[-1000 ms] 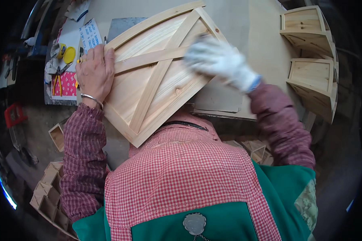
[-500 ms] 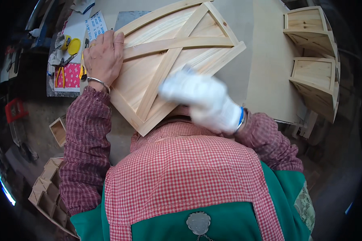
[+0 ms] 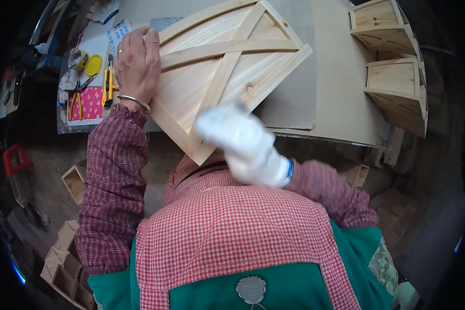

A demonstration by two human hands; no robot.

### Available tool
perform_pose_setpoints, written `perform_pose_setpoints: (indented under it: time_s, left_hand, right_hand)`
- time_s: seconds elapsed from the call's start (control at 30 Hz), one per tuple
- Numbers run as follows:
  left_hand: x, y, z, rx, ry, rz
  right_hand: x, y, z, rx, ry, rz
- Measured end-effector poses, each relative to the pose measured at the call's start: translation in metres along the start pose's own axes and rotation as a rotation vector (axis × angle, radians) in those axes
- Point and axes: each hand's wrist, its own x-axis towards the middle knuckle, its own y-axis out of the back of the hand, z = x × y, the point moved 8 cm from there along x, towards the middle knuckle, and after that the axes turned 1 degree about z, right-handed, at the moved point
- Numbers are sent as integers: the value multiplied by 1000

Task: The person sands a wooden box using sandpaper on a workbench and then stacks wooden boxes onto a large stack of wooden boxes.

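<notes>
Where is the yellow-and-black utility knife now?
In the head view, the yellow-and-black utility knife lies at left on the pale worktable, between the yellow-handled pliers and the bare left hand.

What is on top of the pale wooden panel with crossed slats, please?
The bare left hand touches the panel at its left edge; the blurred, white-gloved right hand hides part of the lower edge.
</notes>
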Motion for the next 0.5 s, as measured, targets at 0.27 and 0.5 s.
perform_pose_setpoints:
  time_s: [0.27,0.5]
  left_hand:
    - [1,6,-6,-146,19,75]
    - [-5,15,-11,-232,87,144]
  right_hand:
    - [77,2,36,-375,153,-445]
    - [76,38,54,-473,37,-596]
